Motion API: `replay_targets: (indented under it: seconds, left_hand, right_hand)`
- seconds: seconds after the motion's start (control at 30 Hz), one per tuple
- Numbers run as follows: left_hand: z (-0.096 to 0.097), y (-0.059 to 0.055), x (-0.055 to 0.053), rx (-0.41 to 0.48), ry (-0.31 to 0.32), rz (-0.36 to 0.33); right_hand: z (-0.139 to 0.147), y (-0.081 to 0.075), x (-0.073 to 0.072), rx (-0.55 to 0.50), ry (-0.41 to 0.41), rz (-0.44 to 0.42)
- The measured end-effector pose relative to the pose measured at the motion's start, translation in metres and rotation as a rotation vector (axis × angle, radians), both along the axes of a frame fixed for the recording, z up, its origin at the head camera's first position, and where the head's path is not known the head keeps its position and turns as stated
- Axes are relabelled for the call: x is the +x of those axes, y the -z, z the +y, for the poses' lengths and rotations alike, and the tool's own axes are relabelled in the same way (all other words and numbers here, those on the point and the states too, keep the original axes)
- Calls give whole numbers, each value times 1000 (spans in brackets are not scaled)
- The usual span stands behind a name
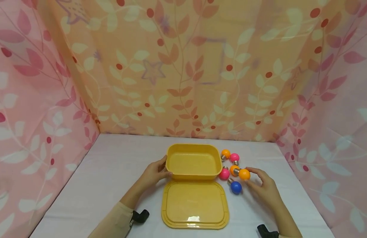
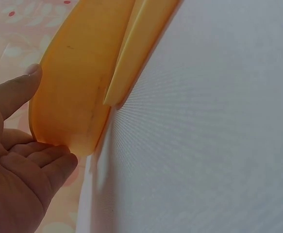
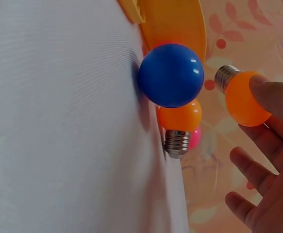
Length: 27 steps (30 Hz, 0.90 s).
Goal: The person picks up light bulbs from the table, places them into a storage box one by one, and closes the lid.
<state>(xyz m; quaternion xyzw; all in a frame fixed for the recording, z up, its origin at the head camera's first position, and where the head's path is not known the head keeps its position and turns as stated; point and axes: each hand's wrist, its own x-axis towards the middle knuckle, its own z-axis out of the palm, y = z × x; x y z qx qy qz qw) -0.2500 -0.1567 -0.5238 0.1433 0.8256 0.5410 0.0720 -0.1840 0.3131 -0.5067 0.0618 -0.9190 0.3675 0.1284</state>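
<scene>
An open yellow plastic box (image 1: 193, 177) stands on the white cloth, its inside bare. At its left front corner my left hand (image 1: 153, 172) grips the wall, thumb at one side and fingers at the other. My right hand (image 1: 266, 188) pinches an orange light bulb (image 3: 247, 98) by its round part, the metal base pointing left toward the box. In the right wrist view this bulb is held up off the cloth. A blue bulb (image 1: 236, 187) lies just below it in the head view. The yellow lid (image 1: 195, 205) lies flat before the box.
Beside the box's right wall lie a pink bulb (image 1: 224, 174), an orange bulb (image 1: 234, 170), another orange bulb (image 1: 226, 153) and a second pink bulb (image 1: 235, 157). Patterned curtains (image 1: 183, 66) enclose the white-covered table (image 1: 121, 155) at the back and sides.
</scene>
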Motion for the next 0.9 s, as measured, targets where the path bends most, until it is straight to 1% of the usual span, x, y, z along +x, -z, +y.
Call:
replay_targets:
  seconds: [0.17, 0.33, 0.47, 0.57, 0.63, 0.9]
  left_hand:
    - [2, -1, -1, 2, -2, -3]
    - [2, -2, -1, 6, 1, -11]
    - [2, -2, -1, 9, 3, -10]
    - [2, -2, 0, 11, 5, -6]
    - [2, -1, 0, 9, 5, -9]
    - [1, -1, 2, 14, 3, -5]
  right_hand:
    - [-5, -13, -8, 9, -15, 8]
    - [-16, -32, -19, 48, -38, -7]
    - [-23, -47, -30, 76, -87, 26]
    - [-29, -57, -38, 82, -124, 31]
    - [-33, -63, -44, 85, -148, 20]
    - [-55, -85, -66, 91, -230, -68]
